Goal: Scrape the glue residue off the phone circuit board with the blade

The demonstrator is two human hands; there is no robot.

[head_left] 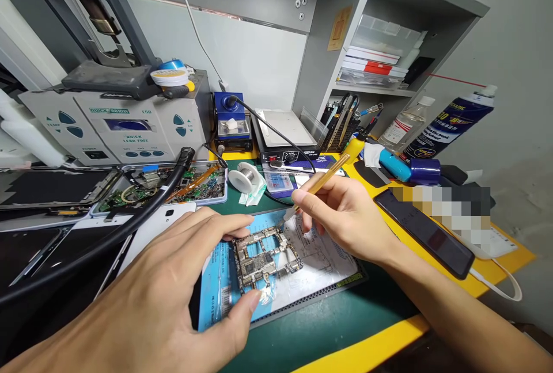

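Note:
A bare phone circuit board [259,258] with cut-out openings lies on a blue and white printed sheet [319,272]. My left hand [173,269] spans the board, its thumb by the near edge and its fingers by the far left corner, steadying it. In my right hand [341,212], a slim gold-coloured tool [326,175] is pinched between thumb and fingers. It slants down to the left, with its pale tip close to the board's far right corner. Whether that tip touches the board cannot be made out.
A solder wire spool [242,178] stands behind the sheet. On the left are a hot-air station [129,125], its black hose [142,223] and an opened device [203,189]. To the right lie a phone [425,232], a spray can [451,125] and a clear bottle [406,125].

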